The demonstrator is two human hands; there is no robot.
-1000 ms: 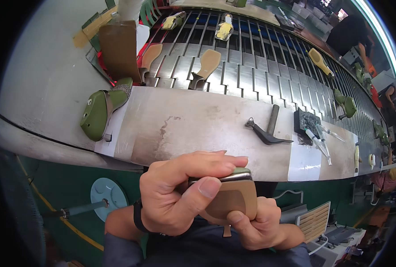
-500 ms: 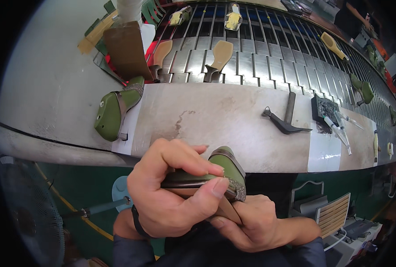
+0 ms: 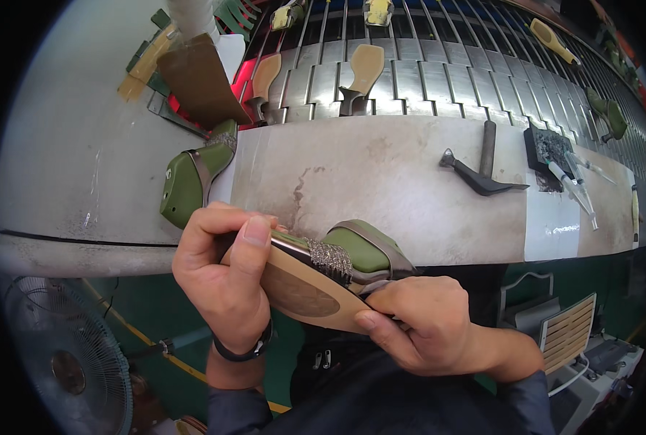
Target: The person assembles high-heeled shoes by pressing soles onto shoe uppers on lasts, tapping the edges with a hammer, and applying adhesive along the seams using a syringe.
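Over the bench's near edge, both my hands hold a shoe on a green last (image 3: 359, 249). A glittery strap (image 3: 330, 259) and a dark metallic strap cross it. A tan sole (image 3: 301, 291) lies along its underside, tilted so its flat face shows. My left hand (image 3: 225, 272) is closed on one end of shoe and sole, thumb on the sole. My right hand (image 3: 428, 322) pinches the sole's narrow end beside the last's heel; its fingertips are partly hidden. Another strapped green last (image 3: 187, 185) rests at the bench's left.
On the bench (image 3: 381, 188) lie a hammer (image 3: 482, 174), a black tray (image 3: 548, 152) and several syringes (image 3: 577, 192). Behind runs a slatted metal conveyor (image 3: 424, 90) bearing tan soles (image 3: 367, 67) and other shoes. A fan (image 3: 69, 370) stands at lower left, a brown cardboard piece (image 3: 203, 80) at upper left.
The shoe has turned so that more of the sole's flat face shows. My left hand has shifted left along it, while my right hand keeps its pinch. The view has shifted slightly.
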